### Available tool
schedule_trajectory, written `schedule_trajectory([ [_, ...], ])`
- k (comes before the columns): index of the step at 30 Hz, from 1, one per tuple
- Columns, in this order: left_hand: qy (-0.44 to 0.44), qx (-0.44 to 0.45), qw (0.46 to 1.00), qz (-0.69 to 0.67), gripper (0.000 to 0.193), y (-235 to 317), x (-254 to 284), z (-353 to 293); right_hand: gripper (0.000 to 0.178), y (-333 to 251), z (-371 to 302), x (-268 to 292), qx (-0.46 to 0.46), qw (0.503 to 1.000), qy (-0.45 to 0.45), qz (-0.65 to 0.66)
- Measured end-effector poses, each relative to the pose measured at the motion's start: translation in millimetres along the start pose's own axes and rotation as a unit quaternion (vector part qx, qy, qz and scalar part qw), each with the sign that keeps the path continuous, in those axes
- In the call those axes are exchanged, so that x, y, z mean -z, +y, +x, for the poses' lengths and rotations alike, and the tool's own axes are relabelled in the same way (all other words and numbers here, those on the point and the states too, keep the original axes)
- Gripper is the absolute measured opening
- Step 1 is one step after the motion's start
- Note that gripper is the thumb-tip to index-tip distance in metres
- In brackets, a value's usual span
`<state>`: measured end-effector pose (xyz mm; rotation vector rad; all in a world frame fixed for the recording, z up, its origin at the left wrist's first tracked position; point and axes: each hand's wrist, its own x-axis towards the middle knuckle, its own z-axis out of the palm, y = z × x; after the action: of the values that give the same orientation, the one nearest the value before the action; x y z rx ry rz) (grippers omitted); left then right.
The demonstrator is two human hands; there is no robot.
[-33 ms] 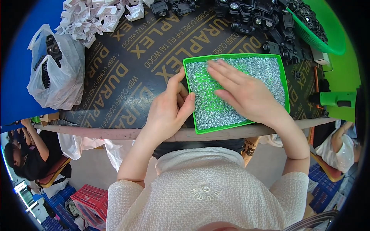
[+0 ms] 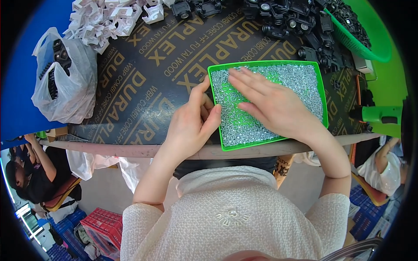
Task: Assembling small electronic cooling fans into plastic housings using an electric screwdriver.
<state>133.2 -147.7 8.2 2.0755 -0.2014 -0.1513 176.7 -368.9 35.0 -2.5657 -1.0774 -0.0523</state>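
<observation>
A shallow green tray (image 2: 323,93) lies near the table's front edge, spread with a layer of small silvery screws (image 2: 305,82). Against its left wall my left hand (image 2: 188,124) is closed, thumb and index finger at the rim and the other fingers curled. My right hand (image 2: 278,108) lies flat over the screws with fingers stretched out, palm down, pointing to the far left. Around its fingertips the screws are thinner and the green tray bottom shows through. Whatever is beneath the right palm is hidden.
Beyond the tray are heaps of white plastic parts (image 2: 117,19) and black toy car bodies (image 2: 300,21). A clear plastic bag (image 2: 74,91) of black parts stands left. On the right are a green basket (image 2: 361,48) and a green-handled tool (image 2: 381,114). Other people sit at both sides.
My right hand has slid slightly left across the tray, and screws now cover more of the bare green bottom left of it. My left hand stays at the rim.
</observation>
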Motion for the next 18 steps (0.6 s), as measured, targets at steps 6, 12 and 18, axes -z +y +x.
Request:
schedule_trajectory([
  [6,0.003,0.001,1.0,-0.009,0.056,-1.7,-0.8,-1.0,0.044,-9.9,14.6,-4.6,0.076,0.994,-0.022,0.07],
  [12,-0.004,-0.003,1.0,0.003,0.056,-0.2,0.4,-0.2,0.041,-5.5,-4.8,9.3,0.148,0.969,-0.121,0.155],
  [18,-0.004,0.003,1.0,0.001,0.056,0.7,1.4,0.1,0.033,8.2,-21.3,22.7,0.168,0.946,-0.166,0.222],
])
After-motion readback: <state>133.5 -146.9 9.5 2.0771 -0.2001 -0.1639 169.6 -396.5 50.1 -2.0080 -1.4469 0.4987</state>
